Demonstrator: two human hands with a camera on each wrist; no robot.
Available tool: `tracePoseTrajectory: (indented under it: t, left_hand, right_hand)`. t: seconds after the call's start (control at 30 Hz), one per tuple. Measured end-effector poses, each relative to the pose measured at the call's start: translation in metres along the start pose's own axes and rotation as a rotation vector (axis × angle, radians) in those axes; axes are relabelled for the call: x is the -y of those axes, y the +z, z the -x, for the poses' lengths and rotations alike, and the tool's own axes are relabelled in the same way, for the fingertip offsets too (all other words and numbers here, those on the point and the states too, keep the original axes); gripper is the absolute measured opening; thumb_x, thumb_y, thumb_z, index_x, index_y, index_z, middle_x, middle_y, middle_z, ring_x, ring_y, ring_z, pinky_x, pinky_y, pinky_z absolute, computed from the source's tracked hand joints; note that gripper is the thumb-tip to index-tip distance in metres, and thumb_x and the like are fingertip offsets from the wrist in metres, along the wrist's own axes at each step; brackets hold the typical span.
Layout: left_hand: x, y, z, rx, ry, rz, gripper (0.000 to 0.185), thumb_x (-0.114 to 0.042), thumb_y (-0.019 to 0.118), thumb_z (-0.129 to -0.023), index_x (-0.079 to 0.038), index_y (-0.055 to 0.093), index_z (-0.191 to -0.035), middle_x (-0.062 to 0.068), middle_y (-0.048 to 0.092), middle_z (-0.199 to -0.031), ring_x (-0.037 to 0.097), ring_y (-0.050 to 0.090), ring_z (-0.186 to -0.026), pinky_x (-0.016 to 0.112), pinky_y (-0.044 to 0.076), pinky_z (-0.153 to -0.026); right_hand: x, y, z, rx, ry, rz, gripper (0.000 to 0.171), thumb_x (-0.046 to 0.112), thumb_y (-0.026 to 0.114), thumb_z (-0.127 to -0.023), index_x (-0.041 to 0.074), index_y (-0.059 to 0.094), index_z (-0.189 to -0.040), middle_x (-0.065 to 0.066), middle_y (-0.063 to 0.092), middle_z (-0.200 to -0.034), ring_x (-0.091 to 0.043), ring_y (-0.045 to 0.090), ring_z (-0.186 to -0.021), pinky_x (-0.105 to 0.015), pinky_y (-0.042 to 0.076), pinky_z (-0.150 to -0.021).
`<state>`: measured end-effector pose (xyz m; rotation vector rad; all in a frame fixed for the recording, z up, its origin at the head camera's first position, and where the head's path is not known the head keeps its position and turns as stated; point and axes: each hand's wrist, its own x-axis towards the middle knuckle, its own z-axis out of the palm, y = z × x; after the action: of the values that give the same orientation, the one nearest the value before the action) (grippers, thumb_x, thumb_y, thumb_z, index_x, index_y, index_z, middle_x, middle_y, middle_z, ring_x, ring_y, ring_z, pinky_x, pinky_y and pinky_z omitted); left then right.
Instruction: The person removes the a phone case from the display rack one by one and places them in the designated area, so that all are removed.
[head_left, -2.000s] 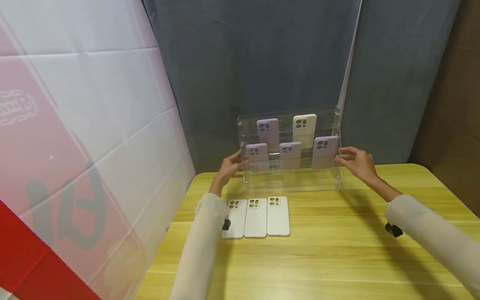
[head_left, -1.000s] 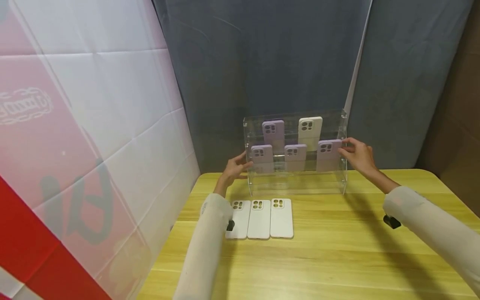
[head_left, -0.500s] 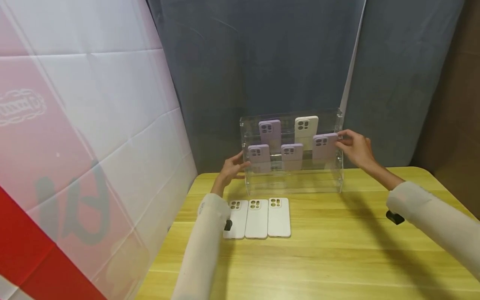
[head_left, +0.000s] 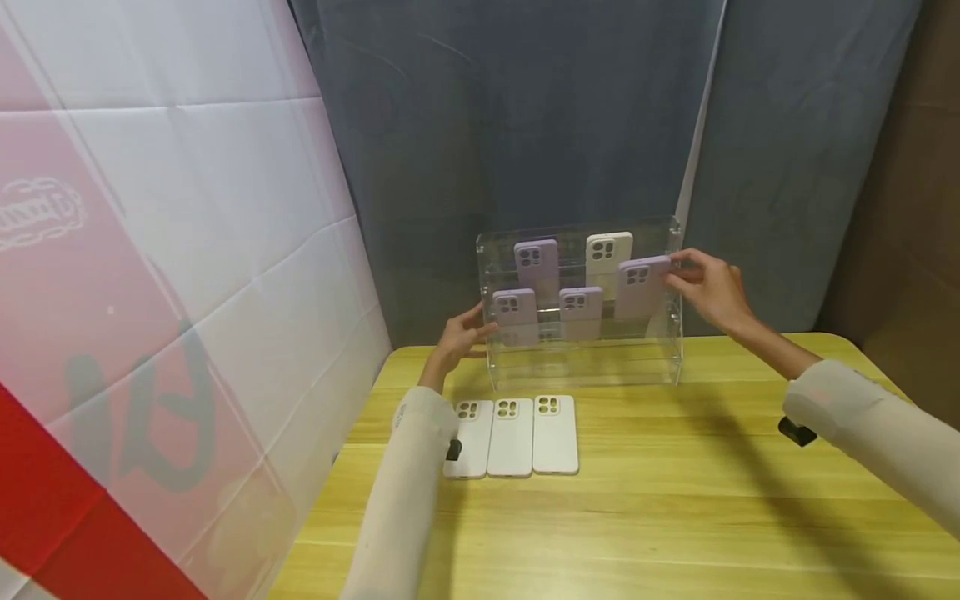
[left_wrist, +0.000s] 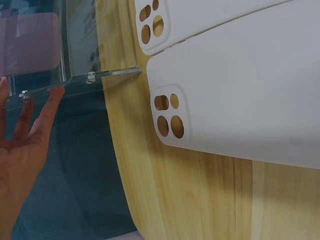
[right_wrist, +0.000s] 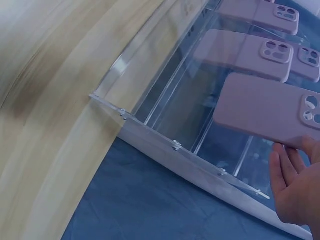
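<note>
Your right hand (head_left: 708, 287) pinches a purple phone case (head_left: 640, 288) by its top right corner, holding it tilted at the right end of the clear acrylic rack (head_left: 585, 367) at the far side of the bench (head_left: 675, 500). Your left hand (head_left: 459, 337), fingers straight, rests against the rack's left wall. Three white cases (head_left: 512, 435) lie flat in a row near the rack.

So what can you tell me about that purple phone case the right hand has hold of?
The purple phone case is matte lilac and looks like soft silicone, with rounded corners and a camera cutout of several holes near its top. The right hand pinches its upper right edge. It is tilted, lifted above the two purple cases left on the middle tier of the clear acrylic rack.
</note>
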<state>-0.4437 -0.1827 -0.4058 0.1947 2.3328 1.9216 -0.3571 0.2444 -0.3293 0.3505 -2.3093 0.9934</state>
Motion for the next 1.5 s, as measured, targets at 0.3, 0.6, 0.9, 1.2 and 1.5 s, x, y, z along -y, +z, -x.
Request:
tracePoseTrajectory:
  t: [0.3, 0.6, 0.9, 1.2, 1.5]
  left_hand:
    - [0.0, -0.002, -0.003, -0.005, -0.001, 0.02, 0.073, -0.019, 0.072, -0.1, -0.026, 0.036, -0.163, 0.023, 0.049, -0.154, 0.046, 0.054, -0.134, 0.062, 0.054, -0.105]
    - [-0.001, 0.0, -0.003, -0.001, 0.002, 0.014, 0.072, -0.019, 0.072, -0.101, -0.025, 0.036, -0.163, 0.024, 0.049, -0.154, 0.047, 0.055, -0.132, 0.061, 0.055, -0.105]
    - [-0.001, 0.002, -0.003, -0.005, 0.0, 0.006, 0.071, -0.019, 0.072, -0.101, -0.026, 0.037, -0.162, 0.023, 0.052, -0.152, 0.047, 0.057, -0.131, 0.062, 0.055, -0.104]
    - [-0.001, 0.002, -0.001, -0.005, -0.011, 0.012, 0.071, -0.019, 0.071, -0.101, -0.026, 0.036, -0.162, 0.022, 0.053, -0.152, 0.046, 0.056, -0.131, 0.061, 0.056, -0.103]
    - [0.0, 0.001, 0.0, -0.001, -0.009, 0.016, 0.071, -0.018, 0.071, -0.101, -0.026, 0.036, -0.163, 0.022, 0.053, -0.152, 0.046, 0.056, -0.132, 0.062, 0.054, -0.105]
  right_hand:
    - [0.004, 0.002, 0.006, 0.07, -0.01, -0.054, 0.038, 0.014, 0.073, -0.1, -0.001, 0.064, -0.134, -0.026, 0.072, -0.117, -0.044, 0.073, -0.103, -0.052, 0.064, -0.084]
    - [-0.003, 0.013, 0.019, 0.108, 0.008, -0.079, 0.039, 0.016, 0.075, -0.098, 0.003, 0.064, -0.134, -0.025, 0.074, -0.114, -0.039, 0.076, -0.091, -0.007, 0.053, -0.062]
    - [-0.008, 0.027, 0.037, 0.165, -0.002, -0.075, 0.041, 0.018, 0.076, -0.098, 0.004, 0.065, -0.135, -0.025, 0.075, -0.112, -0.038, 0.077, -0.087, -0.02, 0.06, -0.06]
    - [-0.015, 0.049, 0.056, 0.26, 0.06, -0.17, 0.044, 0.009, 0.075, -0.097, 0.0, 0.062, -0.138, -0.028, 0.074, -0.113, -0.027, 0.078, -0.079, -0.041, 0.068, -0.073]
    - [-0.025, 0.073, 0.072, 0.311, 0.097, -0.216, 0.044, 0.005, 0.075, -0.096, -0.005, 0.061, -0.137, -0.031, 0.073, -0.112, -0.033, 0.078, -0.078, -0.04, 0.068, -0.07]
